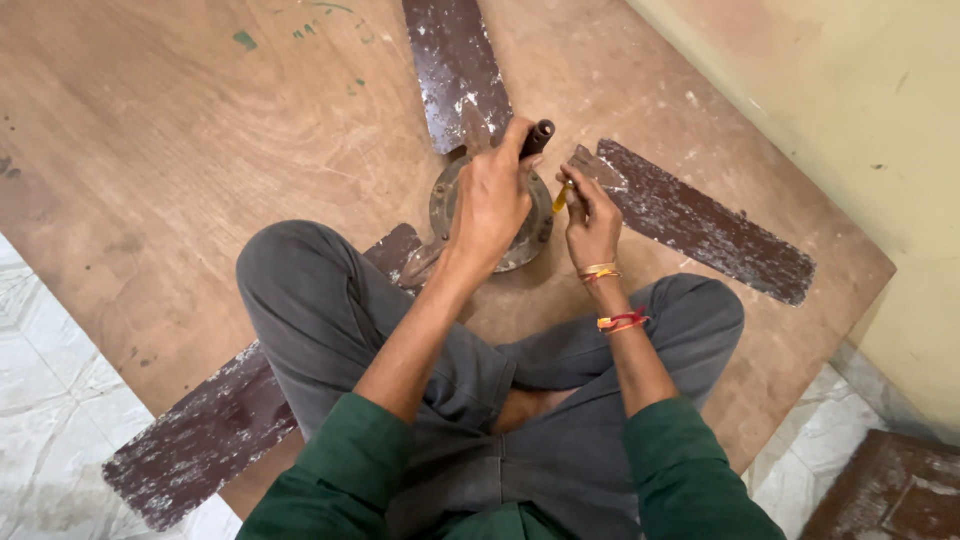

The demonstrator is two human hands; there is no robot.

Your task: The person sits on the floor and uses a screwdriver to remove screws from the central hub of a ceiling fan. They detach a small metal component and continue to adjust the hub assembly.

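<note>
Clamped: our left hand (492,200) steadies the fan hub's (520,235) downrod (538,137), right hand (590,215) pinching a yellow-handled screwdriver (562,196); we judge hub screws mid-work, tip needs seating squarely.

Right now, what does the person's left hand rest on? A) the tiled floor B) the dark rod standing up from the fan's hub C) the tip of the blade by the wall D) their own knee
B: the left hand closes around the dark rod rising from the fan hub, while the right hand holds a small yellow-handled tool beside it.
</note>
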